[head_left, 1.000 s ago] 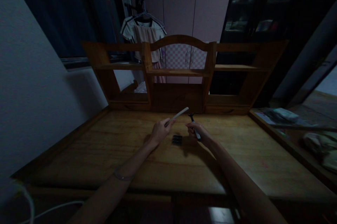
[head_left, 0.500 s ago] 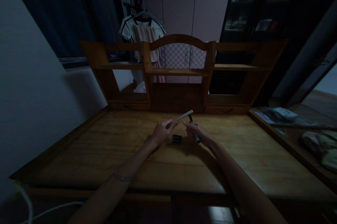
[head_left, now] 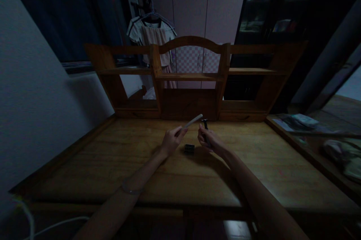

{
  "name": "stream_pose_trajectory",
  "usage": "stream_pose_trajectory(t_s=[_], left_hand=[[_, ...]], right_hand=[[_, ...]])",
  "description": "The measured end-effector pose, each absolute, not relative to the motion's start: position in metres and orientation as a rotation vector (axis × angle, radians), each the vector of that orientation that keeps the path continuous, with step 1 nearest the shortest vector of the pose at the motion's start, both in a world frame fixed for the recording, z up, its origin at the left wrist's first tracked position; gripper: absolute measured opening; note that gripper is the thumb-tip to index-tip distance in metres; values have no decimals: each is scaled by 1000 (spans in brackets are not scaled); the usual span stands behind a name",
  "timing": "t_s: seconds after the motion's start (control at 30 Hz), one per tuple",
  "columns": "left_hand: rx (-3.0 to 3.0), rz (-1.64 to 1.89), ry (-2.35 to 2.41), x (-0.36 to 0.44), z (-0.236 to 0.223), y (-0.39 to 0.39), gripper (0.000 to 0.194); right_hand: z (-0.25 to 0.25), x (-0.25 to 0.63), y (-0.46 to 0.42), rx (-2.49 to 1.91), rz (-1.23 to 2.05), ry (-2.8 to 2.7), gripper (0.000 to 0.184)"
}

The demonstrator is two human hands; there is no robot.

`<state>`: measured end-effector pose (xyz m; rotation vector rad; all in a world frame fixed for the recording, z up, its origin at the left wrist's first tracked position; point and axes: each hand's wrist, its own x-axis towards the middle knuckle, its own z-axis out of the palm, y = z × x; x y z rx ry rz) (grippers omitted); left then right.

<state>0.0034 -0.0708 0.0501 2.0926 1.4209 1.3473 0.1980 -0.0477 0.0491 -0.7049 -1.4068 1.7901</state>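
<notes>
My left hand [head_left: 172, 140] is closed around the lower end of a pale, slightly curved stick [head_left: 194, 120], which slants up to the right; its exact kind is unclear in the dim light. In my right hand [head_left: 211, 140] is a dark razor [head_left: 205, 122], gripped by its handle, with a small T-shaped head pointing up and away. The stick's tip and the razor's head are close but apart. Between and below both hands, a small black ribbed block [head_left: 189, 148] lies on the wooden desk [head_left: 135, 164].
At the desk's back stands a wooden shelf unit [head_left: 190, 77] with small drawers. A wall [head_left: 36, 93] borders the left side. Beyond the raised right edge lie a plastic-wrapped bundle [head_left: 304, 121] and some cloth [head_left: 346, 161]. A white cable [head_left: 62, 222] hangs at lower left.
The stick has moved slightly left and up, away from the razor. My right hand has turned the razor, so its T-shaped head now shows and its handle end is mostly hidden.
</notes>
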Motion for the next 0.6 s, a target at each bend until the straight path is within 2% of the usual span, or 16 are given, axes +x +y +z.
stream_pose_trajectory(t_s=[0.4, 0.6], left_hand=[[2115, 1315, 1586, 0, 45, -62, 42], [2131, 1349, 1543, -1, 46, -64, 41]], right_hand=[[49, 205, -42, -655, 1962, -1295, 40], [52, 205, -48, -707, 1923, -1457, 54]])
